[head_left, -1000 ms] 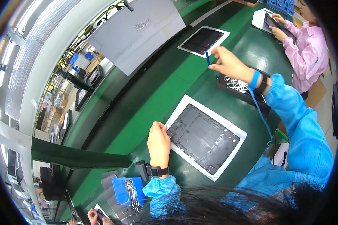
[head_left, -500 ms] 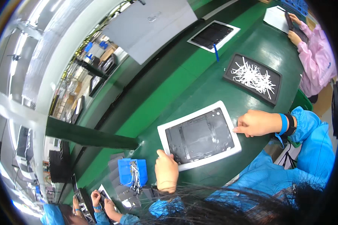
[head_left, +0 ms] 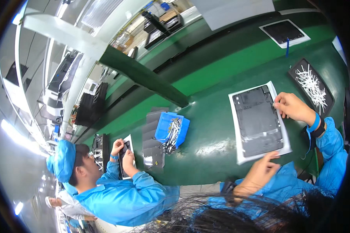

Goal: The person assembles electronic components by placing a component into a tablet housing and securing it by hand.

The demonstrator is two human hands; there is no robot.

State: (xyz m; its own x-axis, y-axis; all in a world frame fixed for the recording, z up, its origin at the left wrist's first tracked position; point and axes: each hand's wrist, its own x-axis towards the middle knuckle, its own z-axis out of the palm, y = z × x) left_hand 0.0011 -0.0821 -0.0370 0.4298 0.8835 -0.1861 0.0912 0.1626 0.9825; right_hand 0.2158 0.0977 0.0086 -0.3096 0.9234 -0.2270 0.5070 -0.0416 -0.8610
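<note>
A flat black tablet-like panel (head_left: 258, 122) lies on a white sheet (head_left: 240, 158) on the green table. My right hand (head_left: 295, 106) is at the panel's upper right edge, thumb and forefinger pinched together; whatever is between the fingertips is too small to make out. By the near edge of the sheet is my left hand (head_left: 260, 173), its fingers apart and slightly curled, holding nothing visible. To the right, a black tray (head_left: 326, 83) holds a heap of white strips (head_left: 311, 87).
A blue bin (head_left: 182, 134) of small metallic and white parts stands left of the panel on dark sheets (head_left: 151, 134). Beyond it rises a green post (head_left: 144, 75). Farther left, a co-worker in blue (head_left: 120, 200) handles a dark device. Another panel (head_left: 282, 31) lies at the far right.
The view has swung left, bringing the co-worker in blue fully in and taking the pink-sleeved person out. My left hand has left the sheet's corner; my right hand has shifted along the panel's edge.
</note>
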